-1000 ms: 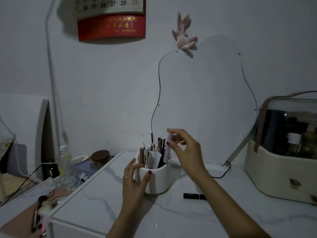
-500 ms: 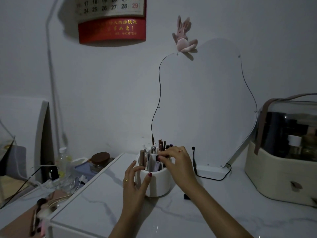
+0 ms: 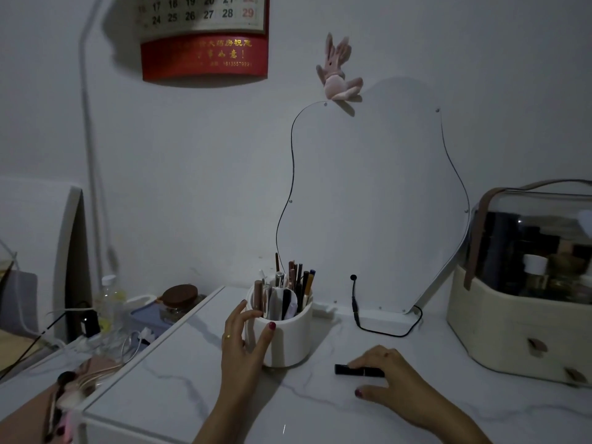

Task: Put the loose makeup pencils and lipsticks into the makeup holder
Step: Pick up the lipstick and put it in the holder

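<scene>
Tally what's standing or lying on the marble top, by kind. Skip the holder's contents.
White makeup holder: 1
Loose black lipstick tube: 1
Wavy-edged mirror: 1
Black cable: 1
Cream storage case: 1
Total: 5

One holder (image 3: 288, 341), one loose lipstick (image 3: 344, 369), one left hand (image 3: 243, 347) and one right hand (image 3: 390, 376), one mirror (image 3: 368, 203), one calendar (image 3: 205, 36), one rabbit (image 3: 338, 75), one case (image 3: 512, 322), one jar (image 3: 181, 299) and one bottle (image 3: 110, 299) are counted, while the pencils (image 3: 298, 283) crowded in the holder are too many to be counted exactly.
</scene>
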